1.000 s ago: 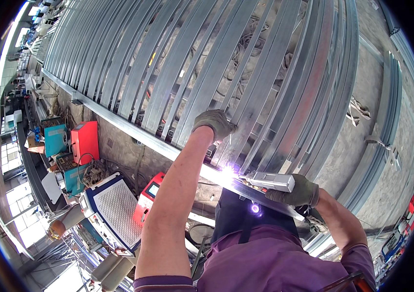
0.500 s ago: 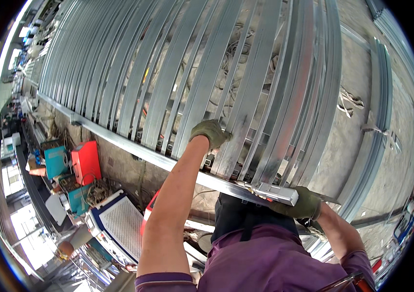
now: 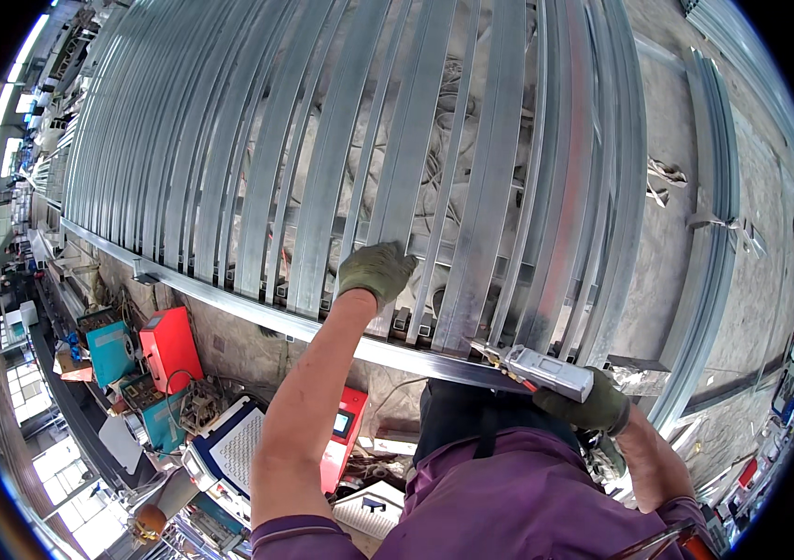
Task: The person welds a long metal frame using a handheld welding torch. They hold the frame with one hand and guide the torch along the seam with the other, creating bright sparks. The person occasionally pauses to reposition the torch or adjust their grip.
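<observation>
My left hand (image 3: 376,271), in an olive work glove, is closed over a wide galvanized metal tube (image 3: 416,140) near its close end. Its fingertips are partly hidden. My right hand (image 3: 593,403), in a similar glove, grips a silver box-shaped handheld welding gun (image 3: 551,371) at the right, close to my waist. The gun's thin nozzle points left, toward the tube ends above the front rail (image 3: 388,355). Parallel wide and narrow tubes stretch away from me, with gaps between them.
Long metal profiles (image 3: 719,233) lie bundled on the concrete floor at the right, with a tied strap (image 3: 724,222). Cables show on the floor through the gaps. To the left stand a red box (image 3: 169,347), teal machines (image 3: 111,353) and a white-and-blue machine (image 3: 229,448).
My left hand has shifted left along the row of tubes. The welding gun in my right hand has moved slightly right. The whole view has shifted a little.
</observation>
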Action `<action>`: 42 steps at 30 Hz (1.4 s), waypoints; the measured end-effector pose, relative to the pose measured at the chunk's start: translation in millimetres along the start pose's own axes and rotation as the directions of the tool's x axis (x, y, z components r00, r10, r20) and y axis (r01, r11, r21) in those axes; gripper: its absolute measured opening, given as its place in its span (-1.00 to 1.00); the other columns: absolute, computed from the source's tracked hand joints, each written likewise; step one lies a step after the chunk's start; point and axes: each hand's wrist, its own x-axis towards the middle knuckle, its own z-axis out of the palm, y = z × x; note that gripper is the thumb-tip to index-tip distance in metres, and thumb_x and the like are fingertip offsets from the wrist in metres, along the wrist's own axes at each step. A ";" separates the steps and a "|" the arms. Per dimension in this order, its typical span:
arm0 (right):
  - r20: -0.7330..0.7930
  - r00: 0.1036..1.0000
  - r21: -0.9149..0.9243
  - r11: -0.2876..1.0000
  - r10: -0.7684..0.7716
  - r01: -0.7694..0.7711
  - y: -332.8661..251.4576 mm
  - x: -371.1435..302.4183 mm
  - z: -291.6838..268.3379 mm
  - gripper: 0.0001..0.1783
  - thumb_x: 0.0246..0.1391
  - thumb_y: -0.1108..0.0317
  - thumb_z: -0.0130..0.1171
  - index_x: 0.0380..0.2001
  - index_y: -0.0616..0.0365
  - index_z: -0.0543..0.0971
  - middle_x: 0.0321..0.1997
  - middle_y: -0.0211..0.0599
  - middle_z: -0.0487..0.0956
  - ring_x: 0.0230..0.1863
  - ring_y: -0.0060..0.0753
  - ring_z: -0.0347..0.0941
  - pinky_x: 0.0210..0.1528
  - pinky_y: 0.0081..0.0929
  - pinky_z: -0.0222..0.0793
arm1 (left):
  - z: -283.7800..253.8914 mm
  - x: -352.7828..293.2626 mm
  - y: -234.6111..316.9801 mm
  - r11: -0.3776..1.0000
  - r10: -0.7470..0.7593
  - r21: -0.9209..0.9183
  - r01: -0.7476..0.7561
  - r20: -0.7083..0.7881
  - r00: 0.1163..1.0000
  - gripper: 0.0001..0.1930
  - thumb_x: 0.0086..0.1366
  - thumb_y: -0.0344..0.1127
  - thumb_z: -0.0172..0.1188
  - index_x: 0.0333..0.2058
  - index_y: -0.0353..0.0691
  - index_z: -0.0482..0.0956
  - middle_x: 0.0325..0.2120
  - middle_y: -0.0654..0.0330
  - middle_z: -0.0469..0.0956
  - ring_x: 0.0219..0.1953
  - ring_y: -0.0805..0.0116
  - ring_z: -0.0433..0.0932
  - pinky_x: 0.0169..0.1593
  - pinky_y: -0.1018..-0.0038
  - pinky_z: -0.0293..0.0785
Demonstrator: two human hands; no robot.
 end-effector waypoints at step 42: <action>0.340 0.936 -0.228 0.958 -0.092 0.176 -26.8 124.3 16.9 -0.25 0.26 -0.24 0.52 0.39 -0.14 0.67 -0.14 -0.25 0.85 -0.14 -0.26 0.81 0.00 -0.32 0.71 | 9.8 24.3 26.1 0.990 0.089 0.088 -0.110 0.219 0.972 -0.21 0.56 0.45 0.01 0.17 -0.18 0.80 0.19 -0.07 0.75 0.29 -0.07 0.69 0.39 0.07 0.57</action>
